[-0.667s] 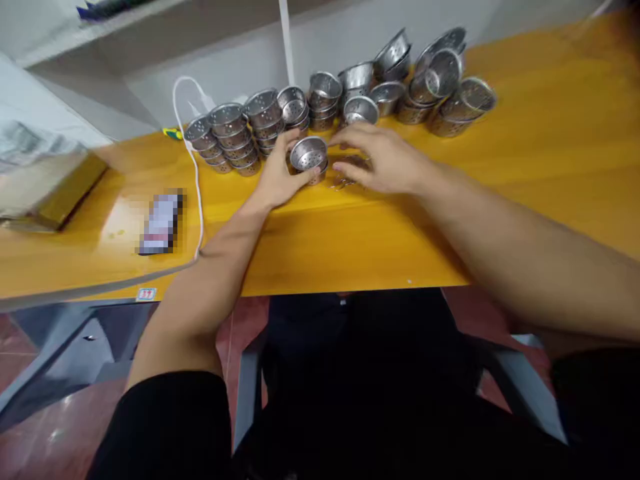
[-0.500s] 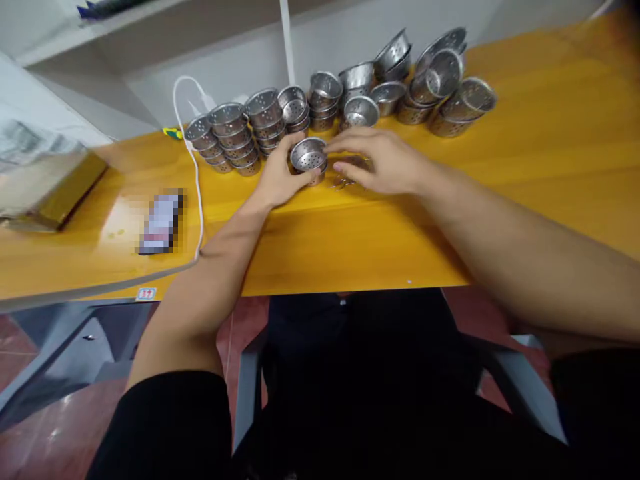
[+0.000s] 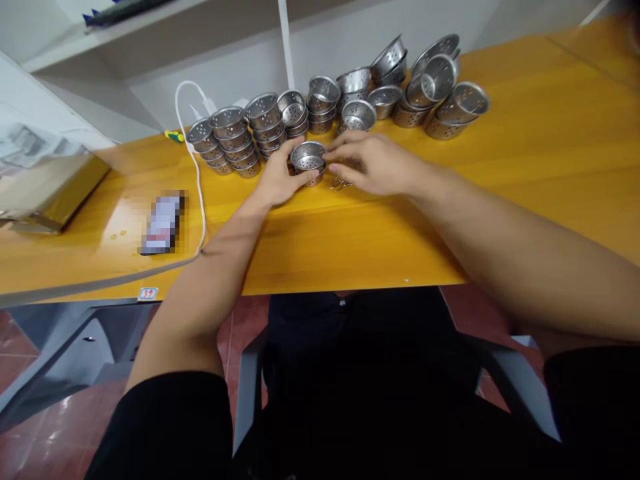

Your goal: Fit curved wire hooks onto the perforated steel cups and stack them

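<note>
A small perforated steel cup [image 3: 308, 160] stands on the yellow table [image 3: 350, 233]. My left hand [image 3: 277, 179] is wrapped round its left side, fingers curled on the wall. My right hand [image 3: 373, 163] is at its right side, with fingertips pinched at the rim. A small wire piece [image 3: 340, 184] lies on the table just under my right hand. Behind the cup, stacks of the same steel cups [image 3: 235, 137] run along the back of the table, and more loose cups [image 3: 435, 93] lie tipped at the back right.
A white cable [image 3: 197, 180] runs from the wall across the table's left part. A blurred flat object [image 3: 163, 223] lies beside it. A brown box [image 3: 55, 193] with a bag on it sits at the far left. The table's front edge is close to my body.
My right hand has drawn in to the left until its fingertips meet the cup's rim. The left hand has stayed on the cup. The view has shifted slightly.
</note>
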The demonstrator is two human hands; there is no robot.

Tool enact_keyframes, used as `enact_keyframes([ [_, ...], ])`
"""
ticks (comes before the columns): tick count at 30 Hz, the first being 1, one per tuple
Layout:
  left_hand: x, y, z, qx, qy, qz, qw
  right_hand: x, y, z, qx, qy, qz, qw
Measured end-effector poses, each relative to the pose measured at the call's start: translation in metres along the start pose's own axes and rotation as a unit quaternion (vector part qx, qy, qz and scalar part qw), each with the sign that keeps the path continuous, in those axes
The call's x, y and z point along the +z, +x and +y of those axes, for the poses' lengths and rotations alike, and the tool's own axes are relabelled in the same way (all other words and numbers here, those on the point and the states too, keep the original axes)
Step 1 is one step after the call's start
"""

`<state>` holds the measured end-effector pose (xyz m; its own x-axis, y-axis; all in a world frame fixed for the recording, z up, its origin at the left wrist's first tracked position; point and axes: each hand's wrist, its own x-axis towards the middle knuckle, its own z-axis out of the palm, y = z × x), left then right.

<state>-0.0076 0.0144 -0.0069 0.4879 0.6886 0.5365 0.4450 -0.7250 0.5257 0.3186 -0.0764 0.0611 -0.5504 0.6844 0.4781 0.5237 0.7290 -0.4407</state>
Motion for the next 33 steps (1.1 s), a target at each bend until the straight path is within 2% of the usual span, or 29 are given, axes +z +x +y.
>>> enact_keyframes([
  [2,-0.003,-0.003,0.006,-0.022,-0.019,-0.016,0.999,-0.004,-0.002,0.001,0.017,-0.018,0.006,1.000],
  [4,-0.006,-0.005,0.011,-0.031,-0.023,-0.024,0.999,-0.010,-0.004,0.004,0.063,-0.053,0.024,0.996],
  [6,-0.009,-0.005,0.013,-0.024,-0.010,-0.022,0.999,-0.017,-0.004,0.010,0.120,-0.087,0.032,0.988],
  [9,-0.010,-0.003,0.012,-0.010,0.008,-0.013,1.000,-0.022,-0.001,0.020,0.184,-0.118,0.005,0.976],
  [13,-0.010,0.000,0.009,0.016,0.022,0.001,1.000,-0.020,0.005,0.025,0.222,-0.143,0.001,0.964],
  [18,-0.012,0.002,0.014,0.042,0.037,0.019,0.998,-0.023,0.006,0.010,0.200,-0.136,0.040,0.969],
  [23,-0.008,0.003,0.025,0.044,0.039,0.009,0.998,-0.024,0.003,-0.022,0.119,-0.104,0.086,0.984],
  [27,-0.008,0.003,0.049,0.023,0.031,0.015,0.999,-0.023,0.001,-0.048,0.072,-0.078,0.101,0.989],
  [30,-0.011,0.002,0.072,-0.011,0.027,0.007,1.000,-0.025,-0.001,-0.062,0.073,-0.044,0.114,0.990],
  [33,-0.015,0.002,0.087,-0.018,0.023,0.008,1.000,-0.025,-0.002,-0.070,0.065,-0.040,0.126,0.989],
])
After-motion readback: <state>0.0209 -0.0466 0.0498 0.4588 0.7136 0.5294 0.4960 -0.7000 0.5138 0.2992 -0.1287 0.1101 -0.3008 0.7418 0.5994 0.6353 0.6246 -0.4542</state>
